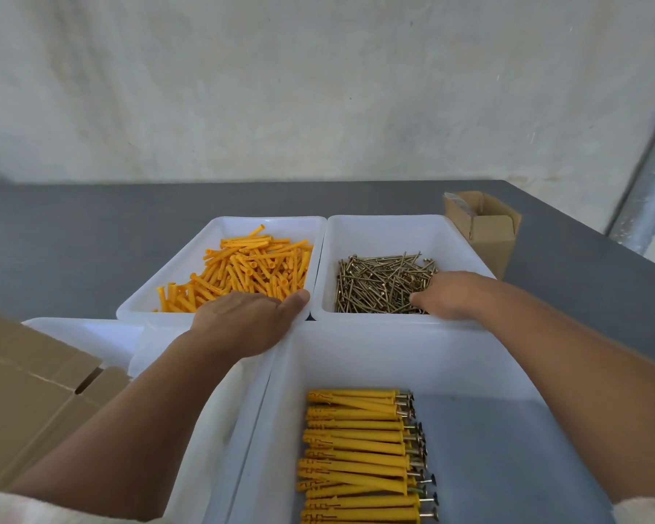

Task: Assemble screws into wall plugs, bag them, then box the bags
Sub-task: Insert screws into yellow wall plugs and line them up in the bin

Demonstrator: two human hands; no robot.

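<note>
Loose orange wall plugs (250, 266) fill the far-left white tray (220, 225). My left hand (250, 323) reaches over that tray's near rim onto the plugs; its thumb is straight and its fingers are hidden behind the hand. Brass screws (379, 281) lie heaped in the far-right white tray (394, 221). My right hand (450, 293) rests on the right side of that heap, fingertips down among the screws and hidden. Several assembled plugs with screws (356, 455) lie stacked in the large near tray (356, 357), between my forearms.
A small open cardboard box (484, 228) stands right of the screw tray. A bigger cardboard box (27, 380) with open flaps sits at near left, beside another white tray (91, 330). The grey table (91, 240) ends at a wall; a metal pipe (647, 191) rises at right.
</note>
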